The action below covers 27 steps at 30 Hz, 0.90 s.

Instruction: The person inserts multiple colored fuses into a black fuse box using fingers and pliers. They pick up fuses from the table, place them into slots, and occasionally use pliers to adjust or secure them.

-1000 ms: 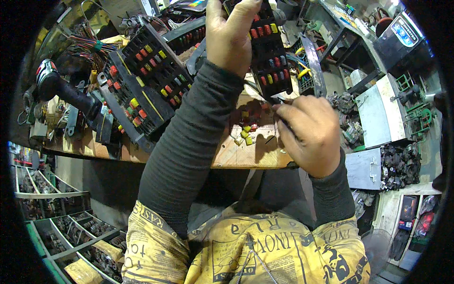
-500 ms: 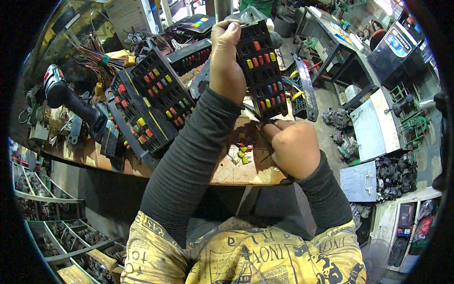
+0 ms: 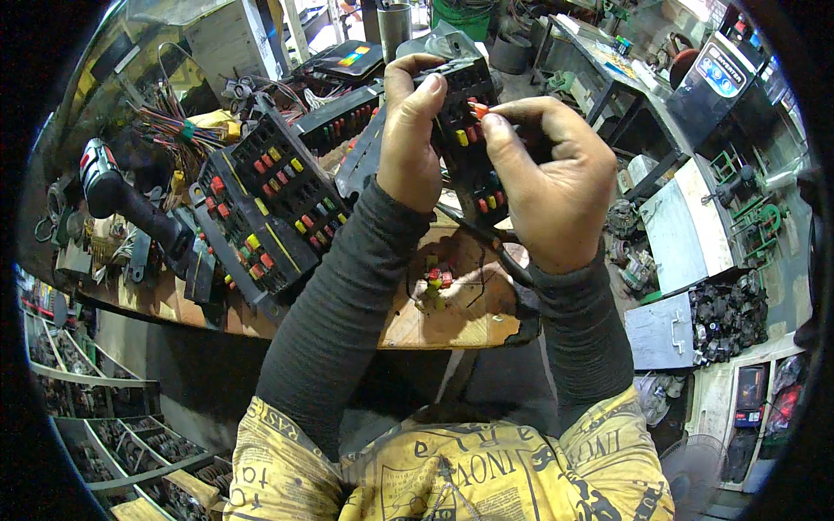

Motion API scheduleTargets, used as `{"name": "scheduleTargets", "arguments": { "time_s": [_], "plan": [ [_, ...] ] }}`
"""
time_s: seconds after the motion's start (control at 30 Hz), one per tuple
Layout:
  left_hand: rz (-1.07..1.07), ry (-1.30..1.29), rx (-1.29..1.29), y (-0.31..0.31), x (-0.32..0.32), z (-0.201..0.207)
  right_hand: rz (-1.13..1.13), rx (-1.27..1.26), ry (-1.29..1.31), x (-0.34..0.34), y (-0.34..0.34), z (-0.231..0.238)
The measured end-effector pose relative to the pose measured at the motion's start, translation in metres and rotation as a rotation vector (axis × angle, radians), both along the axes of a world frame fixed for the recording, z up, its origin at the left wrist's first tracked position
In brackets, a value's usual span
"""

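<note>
My left hand (image 3: 413, 130) grips the upper end of a black fuse box (image 3: 460, 169), held up above the bench with rows of coloured fuses facing me. Between the thumb and forefinger of my right hand (image 3: 556, 174) is a small red fuse (image 3: 477, 110), close to the box's upper slots. The right fingers hide part of the box's face. A dark, slender thing (image 3: 491, 239) runs from beneath the box to my right wrist; what it is I cannot tell. Below, several loose red and yellow fuses (image 3: 440, 278) lie on the wooden bench top (image 3: 486, 326).
To the left lie a larger black fuse box (image 3: 269, 208) and a cordless power tool (image 3: 130, 195). Bundled wires (image 3: 178, 126) are behind them. A flat black device (image 3: 347, 59) rests at the back. Metal shelving (image 3: 113, 425) stands lower left, another workbench (image 3: 608, 74) far right.
My right hand has risen from the fuse box's lower end to its upper part and now pinches a red fuse. Red fuses show more plainly in the loose pile.
</note>
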<state>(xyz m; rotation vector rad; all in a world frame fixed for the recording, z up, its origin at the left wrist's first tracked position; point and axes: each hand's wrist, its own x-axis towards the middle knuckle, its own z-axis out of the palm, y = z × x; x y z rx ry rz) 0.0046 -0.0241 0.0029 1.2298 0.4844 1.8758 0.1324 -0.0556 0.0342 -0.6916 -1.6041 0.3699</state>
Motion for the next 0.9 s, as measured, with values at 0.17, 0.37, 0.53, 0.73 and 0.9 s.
{"name": "scheduleTargets", "arguments": {
  "time_s": [0.17,0.37,0.53,0.73,0.9],
  "plan": [
    [0.002,0.027,-0.004,-0.002,0.001,0.002,0.003,-0.04,-0.039,-0.004,0.003,0.002],
    [-0.044,-0.018,0.018,-0.004,0.002,0.002,0.001,-0.105,-0.099,-0.002,0.002,0.004],
    [-0.027,0.066,0.061,-0.001,-0.002,0.0,0.042,-0.143,-0.106,-0.001,0.005,0.007],
    [-0.094,0.048,-0.023,-0.002,-0.004,0.0,0.111,-0.223,0.017,0.0,0.011,0.005],
    [-0.069,0.121,-0.05,-0.008,-0.005,0.005,0.143,-0.175,-0.03,0.006,0.013,0.002]
  ]
}}
